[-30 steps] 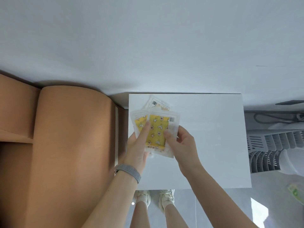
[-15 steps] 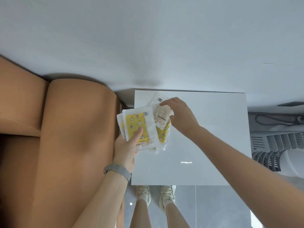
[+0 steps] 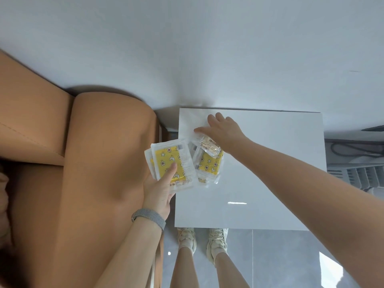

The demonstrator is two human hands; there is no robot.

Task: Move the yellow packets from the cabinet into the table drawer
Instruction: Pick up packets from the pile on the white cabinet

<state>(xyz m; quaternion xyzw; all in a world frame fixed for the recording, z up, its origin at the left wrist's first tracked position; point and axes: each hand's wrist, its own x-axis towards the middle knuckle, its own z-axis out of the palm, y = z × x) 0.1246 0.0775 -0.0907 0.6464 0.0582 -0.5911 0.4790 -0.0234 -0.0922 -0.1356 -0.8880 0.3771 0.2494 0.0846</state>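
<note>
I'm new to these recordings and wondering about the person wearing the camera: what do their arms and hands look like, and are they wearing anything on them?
Both arms are bare, with no sleeves in view. The left hand has a grey woven band around its wrist, like a watch strap; no dial shows. The right hand wears nothing: no glove, ring or band visible. The fingers of both hands are bare too.

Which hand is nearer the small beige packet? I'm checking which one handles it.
Right. The right hand lies over the small beige packet, touching it; the left hand grips the yellow packets beside it.
</note>
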